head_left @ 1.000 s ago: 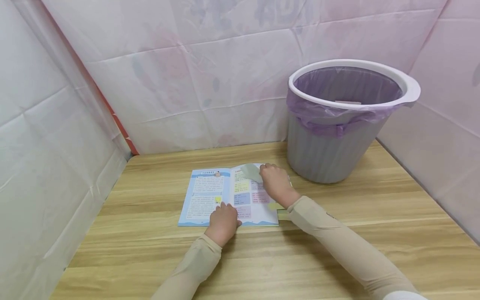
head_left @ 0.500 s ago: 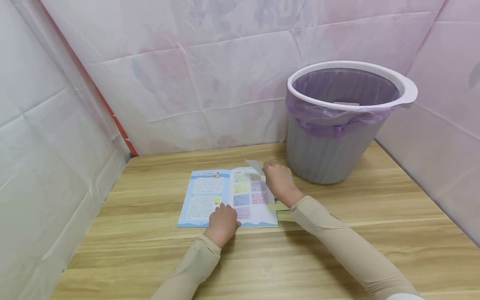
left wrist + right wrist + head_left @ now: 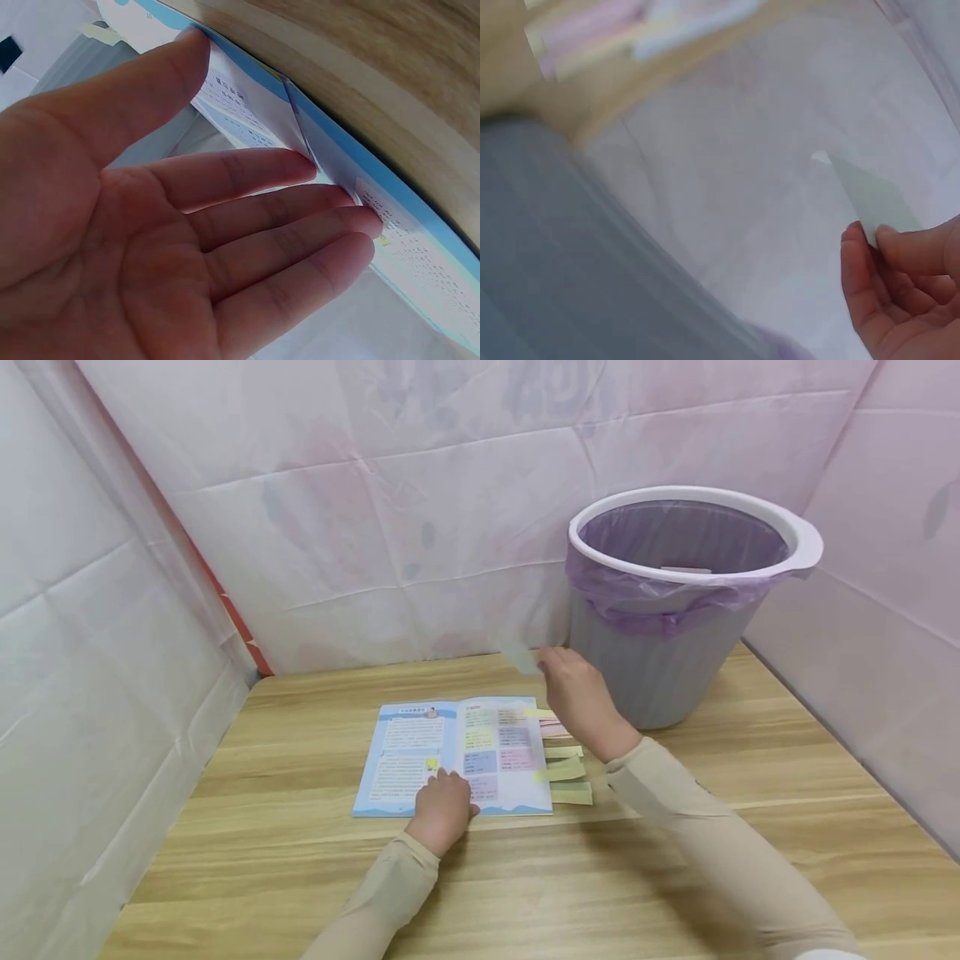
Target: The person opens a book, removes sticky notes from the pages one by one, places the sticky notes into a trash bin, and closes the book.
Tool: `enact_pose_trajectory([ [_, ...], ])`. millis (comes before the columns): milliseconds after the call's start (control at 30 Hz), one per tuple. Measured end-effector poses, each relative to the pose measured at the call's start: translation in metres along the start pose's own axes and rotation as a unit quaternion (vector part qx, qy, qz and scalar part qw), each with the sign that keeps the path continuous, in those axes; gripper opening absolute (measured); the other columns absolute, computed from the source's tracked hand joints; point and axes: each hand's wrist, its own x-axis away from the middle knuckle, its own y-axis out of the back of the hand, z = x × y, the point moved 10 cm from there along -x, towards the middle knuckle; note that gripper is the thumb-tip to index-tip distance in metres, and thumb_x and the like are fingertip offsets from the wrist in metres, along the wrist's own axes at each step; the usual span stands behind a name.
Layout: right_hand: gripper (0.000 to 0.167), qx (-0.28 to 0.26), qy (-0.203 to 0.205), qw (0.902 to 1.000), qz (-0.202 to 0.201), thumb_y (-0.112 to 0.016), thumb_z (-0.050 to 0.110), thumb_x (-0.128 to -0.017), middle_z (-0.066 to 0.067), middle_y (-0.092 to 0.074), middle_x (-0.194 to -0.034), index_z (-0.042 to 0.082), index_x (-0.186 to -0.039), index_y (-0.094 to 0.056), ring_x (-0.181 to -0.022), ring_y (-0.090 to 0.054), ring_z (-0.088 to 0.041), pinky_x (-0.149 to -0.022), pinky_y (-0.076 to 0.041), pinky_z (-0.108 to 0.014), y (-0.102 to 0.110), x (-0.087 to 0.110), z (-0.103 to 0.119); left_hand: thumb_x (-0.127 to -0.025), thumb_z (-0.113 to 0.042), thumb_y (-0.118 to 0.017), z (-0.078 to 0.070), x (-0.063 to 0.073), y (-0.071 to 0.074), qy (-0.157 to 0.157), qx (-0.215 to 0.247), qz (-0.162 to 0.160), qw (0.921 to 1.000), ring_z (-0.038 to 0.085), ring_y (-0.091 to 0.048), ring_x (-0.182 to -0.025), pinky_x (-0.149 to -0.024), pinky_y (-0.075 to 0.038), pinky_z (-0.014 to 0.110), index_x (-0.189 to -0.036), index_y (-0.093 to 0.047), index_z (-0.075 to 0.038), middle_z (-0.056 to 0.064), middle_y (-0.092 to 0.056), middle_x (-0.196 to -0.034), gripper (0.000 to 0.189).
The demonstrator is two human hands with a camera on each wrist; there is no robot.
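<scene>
An open booklet [image 3: 405, 739] with printed, colour-blocked pages lies flat on the wooden table. My left hand [image 3: 442, 810] rests across its lower middle near the fold; in the left wrist view its fingers are extended, with the tips on the pages. Between thumb and fingers, my right hand [image 3: 588, 702] pinches a pale green paper slip [image 3: 874, 195], which looks like a sticky note. That hand is raised above the table, beyond the booklet's upper right corner and close to the bin. Several coloured paper tabs [image 3: 572, 793] stick out from the booklet's right edge.
A grey bin [image 3: 630, 668] with a white rim [image 3: 806, 539] and purple liner [image 3: 637, 618] stands at the back right, a pale piece inside. Hanging pale sheets [image 3: 315, 543] enclose the table [image 3: 247, 860] at the back and sides.
My right hand has lifted the green slip off the right page, up and away toward the bin. The tabs at the booklet's edge are now uncovered. My left hand stays on the booklet.
</scene>
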Motion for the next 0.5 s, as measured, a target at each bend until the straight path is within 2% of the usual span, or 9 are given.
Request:
enact_pose_trajectory([
  [100, 0.009, -0.013, 0.03, 0.9979, -0.056, -0.061, -0.006, -0.089, -0.02, -0.064, -0.08, -0.008, -0.097, -0.06, -0.069, -0.062, -0.035, -0.061, -0.053, -0.045, 0.03, -0.008, 0.007, -0.085, -0.035, -0.073, -0.001, 0.0, 0.0, -0.004, 0.001, -0.005, 1.0, 0.034, -0.063, -0.098, -0.077, -0.055, 0.044, -0.117, -0.062, 0.009, 0.023, -0.062, -0.113, 0.056],
  [233, 0.005, 0.005, 0.081, 0.9878, -0.133, -0.062, -0.004, -0.089, -0.018, -0.064, -0.075, -0.006, -0.094, -0.061, -0.063, -0.062, -0.033, -0.057, -0.051, -0.044, 0.069, -0.013, 0.016, -0.084, -0.036, -0.073, -0.002, 0.001, 0.002, -0.01, -0.001, -0.015, 0.9998, 0.033, -0.063, -0.092, -0.074, -0.056, 0.043, -0.112, -0.064, 0.009, 0.022, -0.064, -0.106, 0.054],
  [367, 0.007, 0.024, 0.098, 0.9712, -0.216, -0.063, -0.006, -0.087, -0.018, -0.067, -0.079, -0.004, -0.093, -0.066, -0.068, -0.064, -0.035, -0.06, -0.051, -0.045, 0.107, -0.012, 0.017, -0.084, -0.036, -0.073, -0.001, 0.002, 0.001, -0.007, -0.003, -0.014, 0.9999, 0.036, -0.062, -0.104, -0.08, -0.055, 0.044, -0.118, -0.062, 0.009, 0.025, -0.061, -0.12, 0.058],
  [500, 0.009, 0.034, 0.081, 0.9562, -0.279, -0.062, -0.006, -0.088, -0.018, -0.069, -0.082, -0.002, -0.093, -0.068, -0.071, -0.064, -0.038, -0.064, -0.051, -0.049, 0.139, -0.013, 0.007, -0.085, -0.036, -0.072, 0.001, 0.002, 0.001, -0.003, -0.003, -0.01, 0.9999, 0.039, -0.059, -0.112, -0.084, -0.054, 0.046, -0.122, -0.059, 0.01, 0.027, -0.057, -0.126, 0.06],
])
